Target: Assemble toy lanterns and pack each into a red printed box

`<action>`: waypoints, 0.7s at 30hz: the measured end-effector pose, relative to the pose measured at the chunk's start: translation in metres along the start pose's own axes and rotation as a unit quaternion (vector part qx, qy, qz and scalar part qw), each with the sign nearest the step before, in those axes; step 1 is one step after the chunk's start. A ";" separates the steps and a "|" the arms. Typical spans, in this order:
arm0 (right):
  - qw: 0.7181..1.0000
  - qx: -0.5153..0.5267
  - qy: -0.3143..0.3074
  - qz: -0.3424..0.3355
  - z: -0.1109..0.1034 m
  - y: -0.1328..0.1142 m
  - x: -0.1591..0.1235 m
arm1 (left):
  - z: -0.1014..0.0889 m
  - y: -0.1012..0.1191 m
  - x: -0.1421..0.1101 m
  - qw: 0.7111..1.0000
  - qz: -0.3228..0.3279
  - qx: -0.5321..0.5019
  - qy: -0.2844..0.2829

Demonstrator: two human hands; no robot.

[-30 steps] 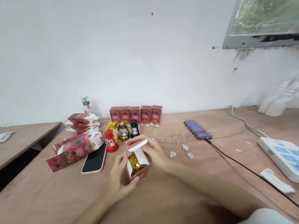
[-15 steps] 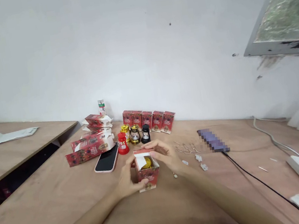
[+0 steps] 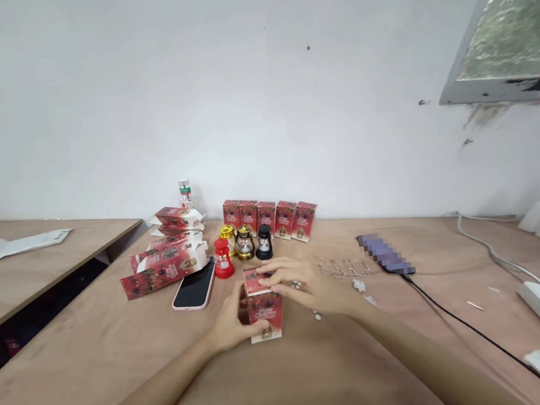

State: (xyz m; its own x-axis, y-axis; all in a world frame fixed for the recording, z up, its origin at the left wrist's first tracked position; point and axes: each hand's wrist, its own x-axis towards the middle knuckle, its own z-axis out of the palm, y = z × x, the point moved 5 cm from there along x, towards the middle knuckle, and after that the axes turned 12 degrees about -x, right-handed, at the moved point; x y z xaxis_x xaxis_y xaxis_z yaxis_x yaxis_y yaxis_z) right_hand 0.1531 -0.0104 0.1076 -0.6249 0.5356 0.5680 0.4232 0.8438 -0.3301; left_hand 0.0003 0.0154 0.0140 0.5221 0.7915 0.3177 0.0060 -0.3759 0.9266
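Wooden tabletop [image 3: 116, 358]: our left hand [image 3: 234, 321] clasps the red box [image 3: 260, 311]; our right hand [image 3: 306, 284], outstretched, touches its lid [image 3: 253, 284]. We'd press evenly, keeping corners square.

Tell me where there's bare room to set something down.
Bare tabletop shows left of the left forearm, in front of the pink-edged phone, and between the right forearm and the black cable. Beyond the held box it's crowded: lanterns, standing red boxes, cartons.

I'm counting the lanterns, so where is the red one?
In the head view, the red lantern stands left of centre, just right of the pink-edged phone.
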 end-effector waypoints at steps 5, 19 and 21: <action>0.994 -0.022 -0.107 0.030 0.004 -0.004 -0.004 | 0.000 -0.002 0.000 0.992 0.023 0.105 -0.060; 0.932 -0.042 0.219 0.287 -0.119 0.085 -0.038 | 0.006 -0.006 -0.001 0.895 -0.006 0.393 -0.211; 0.912 -0.085 0.242 0.320 -0.134 0.116 -0.047 | 0.004 -0.008 -0.001 0.896 -0.006 0.392 -0.207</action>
State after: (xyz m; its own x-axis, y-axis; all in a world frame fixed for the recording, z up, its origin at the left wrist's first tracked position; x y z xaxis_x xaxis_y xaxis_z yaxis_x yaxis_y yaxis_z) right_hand 0.3200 0.0575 0.1436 0.1318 0.8043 0.5795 0.7217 0.3229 -0.6123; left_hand 0.0034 0.0154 0.0049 0.7884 0.6125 0.0567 0.5268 -0.7200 0.4518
